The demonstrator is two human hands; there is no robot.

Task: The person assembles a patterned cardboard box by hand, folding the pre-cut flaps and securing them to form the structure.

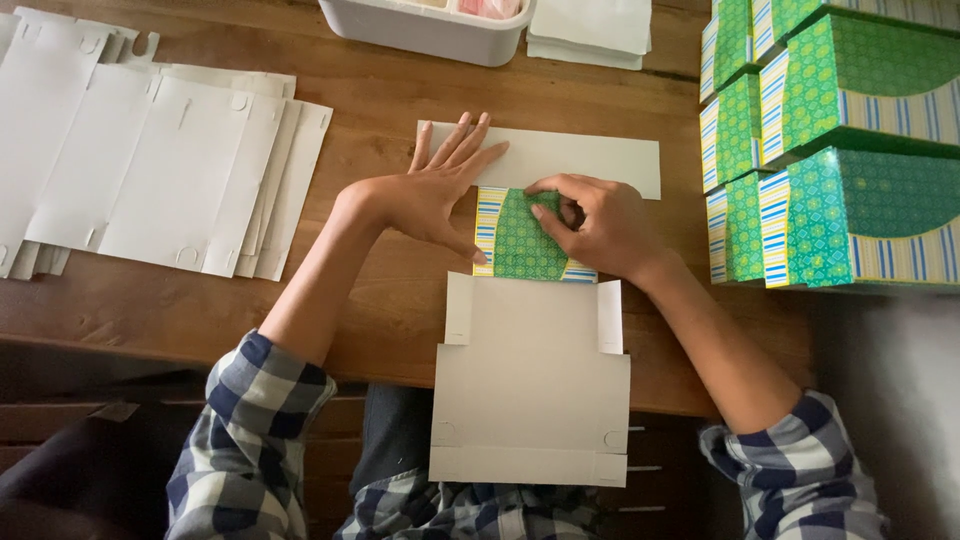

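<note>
Grip: right hand (600, 225) pinches green patterned flap (522, 238) of flat carton blank (535, 385) at worktop (380, 140) edge; left hand (440, 185) spread flat, pressing panel. Best: hold panel firmly, crease flap squarely along score.

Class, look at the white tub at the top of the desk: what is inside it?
Inside the tub, only a pink item and a pale one show at the frame's edge. The rest is cut off or hidden by its wall.

green patterned boxes (850, 140) stacked right, flat blanks (160, 160) left
</note>
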